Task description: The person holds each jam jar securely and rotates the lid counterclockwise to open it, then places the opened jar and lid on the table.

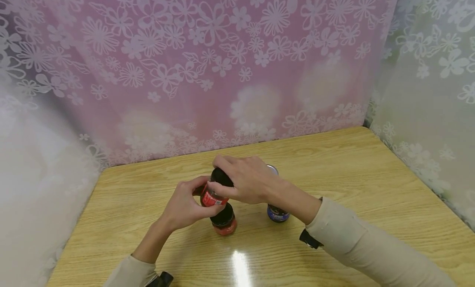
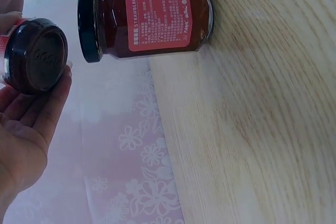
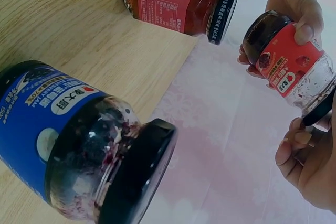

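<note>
My left hand holds a small jam jar with a red label round its body. The right hand grips the jar's black lid from above, its fingers curled over the rim. In the right wrist view, the held jar is tilted, dark at its base, with smeared clear glass near the lid. Directly below it in the head view, a strawberry jam jar with a black lid stands on the table; its label faces the left wrist camera.
A blue-labelled jam jar with a black lid stands on the table to the right, partly behind the right forearm. A silver-rimmed round top shows behind the right wrist. Flowered cloth hangs round the wooden table.
</note>
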